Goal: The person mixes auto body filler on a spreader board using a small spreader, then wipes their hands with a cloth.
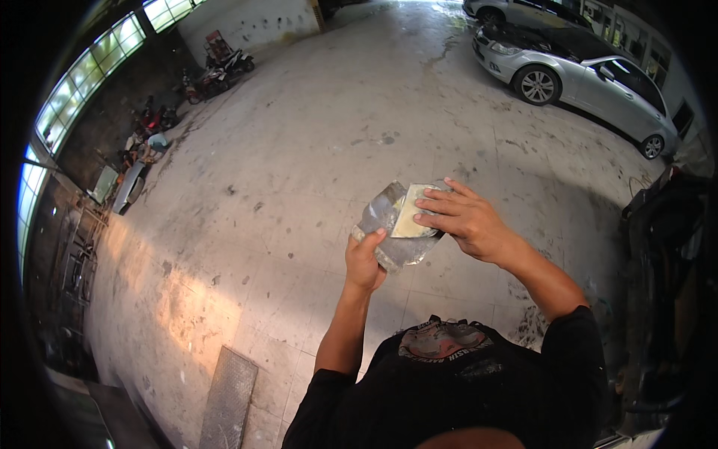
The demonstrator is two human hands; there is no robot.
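Note:
My left hand (366,259) grips a grey, smeared metal plate (384,213) by its lower left edge, the thumb on top. Across the plate lies a pale cream, flat spreader (408,219), tilted, with a straight edge along its left side. Fingers of my right hand (463,219) are spread over the spreader's right part and press or hold it against the plate; the right thumb is hidden. A dark grey sheet part (415,247) shows beneath the spreader. Both hands are above the floor, in front of my chest.
A silver car (578,78) stands at the upper right, a second car (521,12) behind it. Motorcycles (216,78) line the left wall. A textured flat panel (227,398) lies on the tiled floor at lower left. A dark car body (662,292) borders the right.

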